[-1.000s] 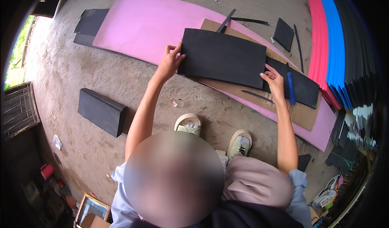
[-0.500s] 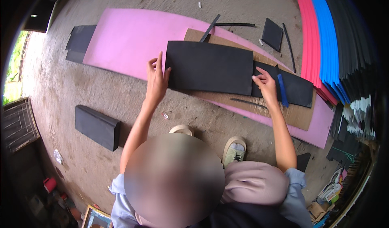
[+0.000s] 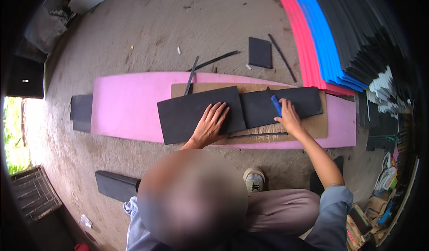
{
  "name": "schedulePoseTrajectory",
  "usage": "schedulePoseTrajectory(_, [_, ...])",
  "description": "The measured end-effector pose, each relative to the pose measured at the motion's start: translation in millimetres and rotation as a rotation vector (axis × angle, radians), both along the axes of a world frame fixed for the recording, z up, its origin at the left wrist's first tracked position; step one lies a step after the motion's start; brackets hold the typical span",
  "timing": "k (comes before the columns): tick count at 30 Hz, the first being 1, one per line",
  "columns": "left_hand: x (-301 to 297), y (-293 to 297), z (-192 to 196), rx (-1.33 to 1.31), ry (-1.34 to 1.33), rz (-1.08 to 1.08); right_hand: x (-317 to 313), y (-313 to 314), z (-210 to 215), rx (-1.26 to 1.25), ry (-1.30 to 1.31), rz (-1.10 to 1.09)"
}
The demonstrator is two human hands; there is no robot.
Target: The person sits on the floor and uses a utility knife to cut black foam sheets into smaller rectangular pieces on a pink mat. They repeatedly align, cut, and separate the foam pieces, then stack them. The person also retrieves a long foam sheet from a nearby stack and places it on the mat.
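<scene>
Looking down from the head camera, I see my left hand (image 3: 210,125) spread flat, fingers splayed, pressing on a large black foam sheet (image 3: 199,113) that lies tilted across a brown cardboard board (image 3: 319,122). My right hand (image 3: 288,117) is closed around a blue cutter (image 3: 276,105), its tip resting on a second black foam sheet (image 3: 281,104) that lies just to the right of the first, the two sheets meeting edge to edge near the middle of the board. The board sits on a long pink foam mat (image 3: 127,106) stretched across the dusty concrete floor (image 3: 147,32). A thin black strip (image 3: 258,135) lies along the near edge of the board, just below my right hand. Beyond the mat, a small black foam square (image 3: 259,52) and several narrow black offcuts (image 3: 213,60) rest on the floor. To the right, stacked foam sheets in red, blue and black (image 3: 328,41) curve along the edge of the view. A thick black foam block (image 3: 117,185) lies on the floor near my left side, and one shoe (image 3: 254,180) shows just beneath the mat's near edge.
</scene>
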State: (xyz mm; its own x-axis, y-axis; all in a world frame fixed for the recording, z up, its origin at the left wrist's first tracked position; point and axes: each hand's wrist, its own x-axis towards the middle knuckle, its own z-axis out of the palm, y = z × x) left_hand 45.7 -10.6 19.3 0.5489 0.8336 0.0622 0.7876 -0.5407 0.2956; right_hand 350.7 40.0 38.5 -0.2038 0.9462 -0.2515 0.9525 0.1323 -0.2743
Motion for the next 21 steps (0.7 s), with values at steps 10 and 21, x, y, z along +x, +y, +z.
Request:
schedulePoseTrajectory(10, [1.1, -1.5, 0.9, 0.095, 0.073, 0.015, -8.7, 7.8, 4.5, -0.088, 0.495, -0.166])
schedulePoseTrajectory(21, [2.4, 4.3, 6.3, 0.095, 0.112, 0.040, -85.5, -21.5, 13.1, -0.114, 1.242, -0.677])
